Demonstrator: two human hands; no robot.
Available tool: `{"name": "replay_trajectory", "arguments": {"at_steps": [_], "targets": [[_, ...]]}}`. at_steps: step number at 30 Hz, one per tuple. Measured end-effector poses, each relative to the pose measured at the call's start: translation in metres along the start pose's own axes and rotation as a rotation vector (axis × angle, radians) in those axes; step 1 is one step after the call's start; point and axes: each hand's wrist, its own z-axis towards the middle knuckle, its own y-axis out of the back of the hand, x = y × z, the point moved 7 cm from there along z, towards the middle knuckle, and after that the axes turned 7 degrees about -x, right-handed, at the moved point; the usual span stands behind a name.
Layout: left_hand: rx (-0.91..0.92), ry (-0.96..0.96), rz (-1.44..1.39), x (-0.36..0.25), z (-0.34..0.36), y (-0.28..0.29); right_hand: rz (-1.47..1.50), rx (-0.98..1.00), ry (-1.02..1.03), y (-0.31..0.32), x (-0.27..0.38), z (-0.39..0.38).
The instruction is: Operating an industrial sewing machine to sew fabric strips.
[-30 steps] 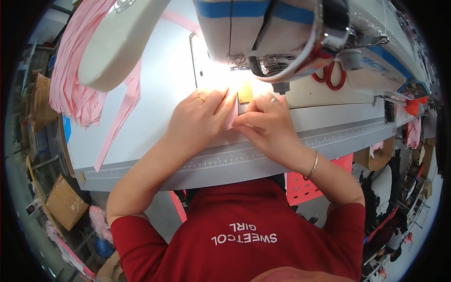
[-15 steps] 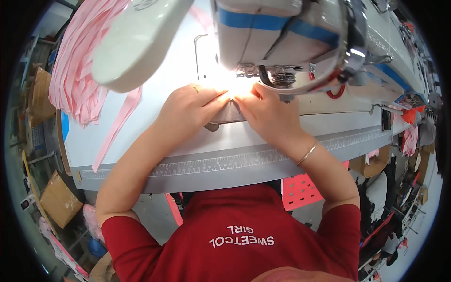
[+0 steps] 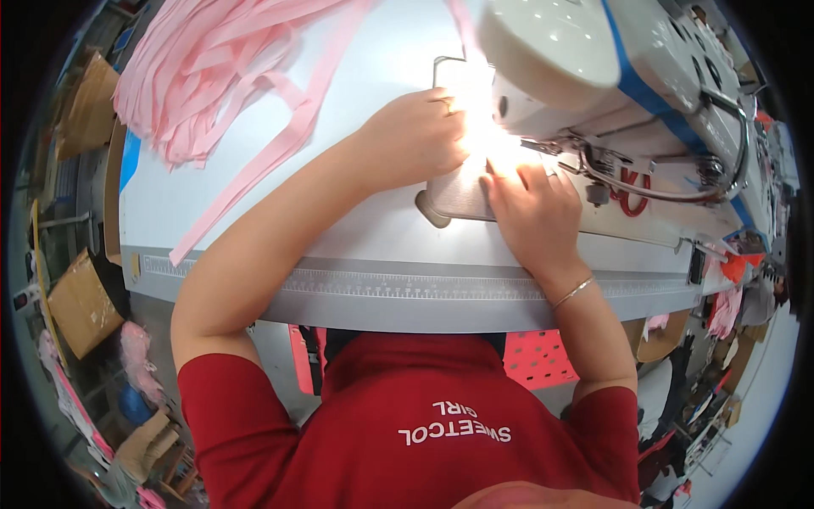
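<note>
Under the lamp of a white sewing machine (image 3: 551, 42), both my hands work on the machine bed (image 3: 462, 197). My left hand (image 3: 415, 140) is closed, its curled fingers at the left side of the bright glare. Closer to the needle area (image 3: 551, 146), my right hand (image 3: 538, 208) rests on the bed with bent fingers and thumb drawn in. Glare washes out the fingertips, and whatever they hold cannot be made out. A pink fabric strip (image 3: 465, 30) runs from the far side down into the glare beyond my left hand.
A large heap of pink fabric strips (image 3: 199, 85) covers the table's far left, one loose strip (image 3: 246, 182) trailing toward the front edge. A ruler scale (image 3: 424, 286) runs along that edge. Red scissor-like handles (image 3: 636, 191) lie right of my right hand. Cardboard boxes (image 3: 85, 304) stand left.
The view has swung, so the machine now appears farther right. My left hand has moved away from my right and farther up the bed; before, both hands' fingertips were close together.
</note>
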Motion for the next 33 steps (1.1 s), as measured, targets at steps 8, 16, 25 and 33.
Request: {"name": "replay_trajectory", "arguments": {"at_steps": [8,16,25,33], "targets": [[-0.016,-0.168,0.157,-0.007,0.002,0.005,0.313,0.16,-0.072,0.011,0.006,-0.011],[0.084,-0.201,0.238,-0.004,0.0,-0.001,0.438,0.142,-0.201,0.03,0.024,-0.02],[-0.706,1.509,-1.299,0.046,-0.097,0.046,0.769,0.01,-0.388,0.042,0.038,-0.05],[-0.782,1.635,-1.313,0.042,-0.125,0.066,0.798,0.036,-0.425,0.036,0.042,-0.045]]}}
